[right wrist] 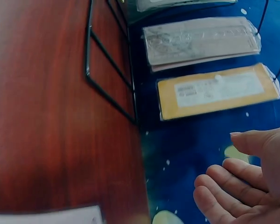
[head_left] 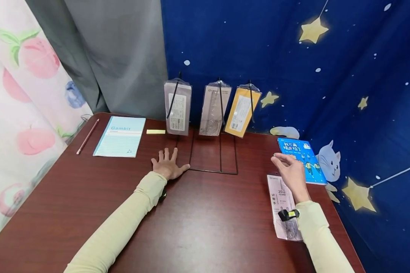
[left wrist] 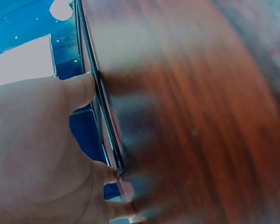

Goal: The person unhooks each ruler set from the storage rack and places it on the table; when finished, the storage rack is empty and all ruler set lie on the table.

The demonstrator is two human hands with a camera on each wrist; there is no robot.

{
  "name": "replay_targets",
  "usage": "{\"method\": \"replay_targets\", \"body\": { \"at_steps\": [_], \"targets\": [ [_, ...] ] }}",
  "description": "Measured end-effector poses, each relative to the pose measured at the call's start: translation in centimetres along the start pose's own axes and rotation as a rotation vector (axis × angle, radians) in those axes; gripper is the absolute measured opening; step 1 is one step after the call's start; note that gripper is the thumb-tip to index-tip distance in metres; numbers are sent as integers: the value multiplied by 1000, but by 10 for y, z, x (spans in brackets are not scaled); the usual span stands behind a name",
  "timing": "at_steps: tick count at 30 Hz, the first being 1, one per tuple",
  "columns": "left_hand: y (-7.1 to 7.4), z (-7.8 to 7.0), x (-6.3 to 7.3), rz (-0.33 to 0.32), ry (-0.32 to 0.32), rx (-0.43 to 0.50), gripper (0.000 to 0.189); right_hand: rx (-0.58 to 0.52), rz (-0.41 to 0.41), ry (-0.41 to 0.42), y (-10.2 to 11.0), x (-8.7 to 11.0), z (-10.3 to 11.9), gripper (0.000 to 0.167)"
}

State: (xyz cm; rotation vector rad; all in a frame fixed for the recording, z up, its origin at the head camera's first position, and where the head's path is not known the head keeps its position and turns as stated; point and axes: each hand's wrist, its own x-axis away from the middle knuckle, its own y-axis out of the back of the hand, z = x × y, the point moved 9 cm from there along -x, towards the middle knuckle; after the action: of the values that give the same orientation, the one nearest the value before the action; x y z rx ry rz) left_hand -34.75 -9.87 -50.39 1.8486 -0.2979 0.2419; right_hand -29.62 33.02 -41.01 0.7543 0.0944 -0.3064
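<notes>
A black wire rack [head_left: 213,171] stands at the back of the table, with three flat plastic-wrapped packs on its hooks: a grey one [head_left: 177,113], a pinkish one [head_left: 214,110] and a yellow one [head_left: 242,112]. My left hand [head_left: 167,167] lies palm down with fingers spread, its thumb at the front corner of the rack's base. Over at the right, my right hand [head_left: 292,174] hovers above a pink pack [head_left: 281,204] lying on the table. Its fingers [right wrist: 233,182] are loosely bent, with nothing between them and the thumb.
A blue book [head_left: 302,159] lies at the right edge beyond the right hand. On the left are a light-blue notebook [head_left: 121,136], a pencil [head_left: 87,137] and a yellow strip [head_left: 155,132]. Curtains [head_left: 130,57] hang behind the table.
</notes>
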Motion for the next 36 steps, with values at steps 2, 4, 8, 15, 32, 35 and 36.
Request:
{"method": "replay_targets", "body": {
  "at_steps": [2, 4, 8, 15, 32, 35, 36],
  "targets": [
    [0, 1, 0, -6, 3, -4, 91, -26, 12, 21, -7, -9, 9, 45],
    [-2, 1, 0, -7, 2, -8, 91, -36, 24, 31, -14, -16, 15, 46],
    [-9, 1, 2, 16, -4, -11, 91, -40, 31, 24, -26, -29, 22, 46],
    [-1, 6, 1, -12, 14, -11, 91, -222, -2, -18, -59, -62, 37, 50],
    [1, 1, 0, -15, 16, 0, 91, -348, -63, -8, -77, -116, 75, 38],
    [1, 2, -1, -18, 17, 1, 91, -362, -81, 1, -78, -119, 80, 37],
    [1, 2, -1, -18, 17, -1, 91, -370, -89, -4, -79, -120, 81, 37]
  ]
}}
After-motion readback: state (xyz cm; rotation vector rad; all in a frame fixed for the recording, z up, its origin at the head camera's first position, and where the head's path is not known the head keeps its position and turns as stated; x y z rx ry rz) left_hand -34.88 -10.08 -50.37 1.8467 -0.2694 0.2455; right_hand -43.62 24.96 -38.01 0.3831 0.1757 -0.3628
